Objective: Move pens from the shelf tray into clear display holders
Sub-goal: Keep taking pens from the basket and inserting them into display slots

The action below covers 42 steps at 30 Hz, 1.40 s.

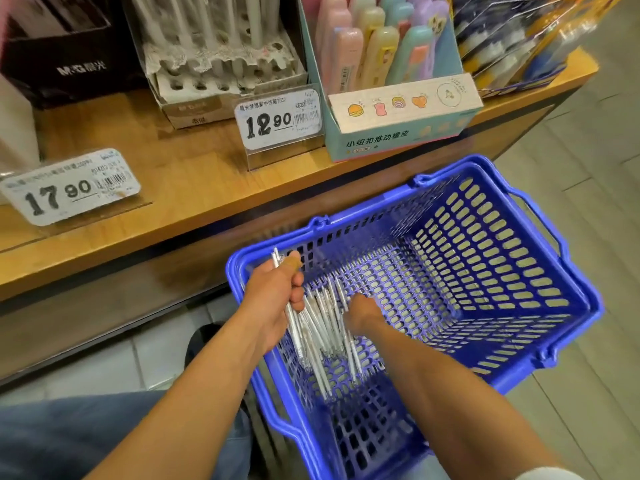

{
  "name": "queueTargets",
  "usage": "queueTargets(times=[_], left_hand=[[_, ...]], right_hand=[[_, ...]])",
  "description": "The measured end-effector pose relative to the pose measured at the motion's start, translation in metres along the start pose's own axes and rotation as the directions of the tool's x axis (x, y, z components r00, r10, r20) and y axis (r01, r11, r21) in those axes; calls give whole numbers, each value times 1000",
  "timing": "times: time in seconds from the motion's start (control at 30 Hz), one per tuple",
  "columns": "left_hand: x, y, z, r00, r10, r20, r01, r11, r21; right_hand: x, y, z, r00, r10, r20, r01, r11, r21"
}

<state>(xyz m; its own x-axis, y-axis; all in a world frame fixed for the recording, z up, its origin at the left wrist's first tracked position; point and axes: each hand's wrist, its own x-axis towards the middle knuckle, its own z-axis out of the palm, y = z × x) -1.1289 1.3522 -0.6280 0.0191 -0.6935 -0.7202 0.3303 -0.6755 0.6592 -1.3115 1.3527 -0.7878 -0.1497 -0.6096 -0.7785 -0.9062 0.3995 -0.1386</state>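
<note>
A blue plastic basket (519,306) stands on the floor below the wooden shelf. Several white pens (322,344) lie heaped in its near left corner. My left hand (273,292) grips a bundle of white pens at the basket's left rim, their tips sticking up past my thumb. My right hand (360,311) reaches down into the pile, fingers curled among the pens; what it holds is hidden. On the shelf behind stands a clear display holder (221,60) with rows of holes and a few white pens upright in it.
The wooden shelf (180,188) carries price tags 17.90 (69,188) and 12.90 (277,121), a black box (65,57), an eraser display box (398,98) and packaged goods at far right. My knee in jeans (86,438) is at bottom left. Tiled floor lies right of the basket.
</note>
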Motion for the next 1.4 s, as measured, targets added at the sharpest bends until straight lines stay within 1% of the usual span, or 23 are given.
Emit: queueTargets(times=[0.03, 0.13, 0.27, 0.47, 0.6, 0.67, 0.73, 0.8, 0.97, 1.07, 1.17, 1.2, 1.23, 1.27, 1.3, 1.33, 1.4], left_hand=[[-1, 0, 0, 1000, -1, -2, 1, 1000, 0], [-1, 1, 1, 1000, -1, -14, 1, 1000, 1], [-2, 2, 3, 1000, -1, -21, 1, 1000, 17], [-1, -2, 1, 1000, -2, -21, 2, 1000, 12], [-3, -1, 2, 1000, -3, -30, 4, 1000, 10], [-2, -1, 2, 999, -9, -33, 10, 1000, 19], [-3, -2, 1, 1000, -11, -30, 11, 1000, 22], [-4, -3, 1, 1000, -7, -20, 7, 1000, 19], [-6, -5, -1, 1000, 2, -25, -2, 1000, 6], [-6, -6, -1, 1000, 6, -30, -6, 1000, 11], [-4, -6, -1, 1000, 4, -30, -3, 1000, 24], [-3, -6, -1, 999, 4, -32, -3, 1000, 29], [-2, -6, -1, 999, 8, -37, -7, 999, 33], [0, -7, -1, 999, 16, -44, -14, 999, 42], [0, -8, 0, 998, 28, -52, -25, 998, 55], [1, -9, 0, 997, 43, -57, -38, 997, 74], [3, -11, 1, 996, 73, -53, -67, 991, 117]], right_hand=[[2, 0, 5, 1000, 4, -10, -4, 1000, -4], [8, -2, 8, 998, 23, -53, -19, 998, 66], [12, -1, 3, 996, 93, 3, -93, 989, 112], [11, -5, 7, 988, 149, -33, -139, 969, 206], [7, -3, 7, 995, 74, -64, -69, 995, 76], [4, 1, 7, 999, 33, -40, -33, 999, 17], [4, 4, 6, 1000, 22, -17, -21, 999, 50], [6, 4, 6, 999, 24, -43, -20, 997, 73], [6, -5, 11, 993, -10, -117, -1, 996, -91], [2, -9, 5, 996, -11, -91, 3, 995, -98], [-5, -9, -15, 995, -54, -78, 52, 998, -21], [-10, -8, -26, 994, -98, -39, 99, 995, 28], [-19, -8, -38, 987, -158, 5, 156, 980, 120], [-30, -8, -48, 972, -231, 40, 214, 944, 249], [-45, -9, -57, 949, -310, 49, 270, 886, 376], [-62, -10, -65, 921, -388, 31, 328, 817, 473], [-96, -15, -78, 853, -522, -31, 433, 673, 600]])
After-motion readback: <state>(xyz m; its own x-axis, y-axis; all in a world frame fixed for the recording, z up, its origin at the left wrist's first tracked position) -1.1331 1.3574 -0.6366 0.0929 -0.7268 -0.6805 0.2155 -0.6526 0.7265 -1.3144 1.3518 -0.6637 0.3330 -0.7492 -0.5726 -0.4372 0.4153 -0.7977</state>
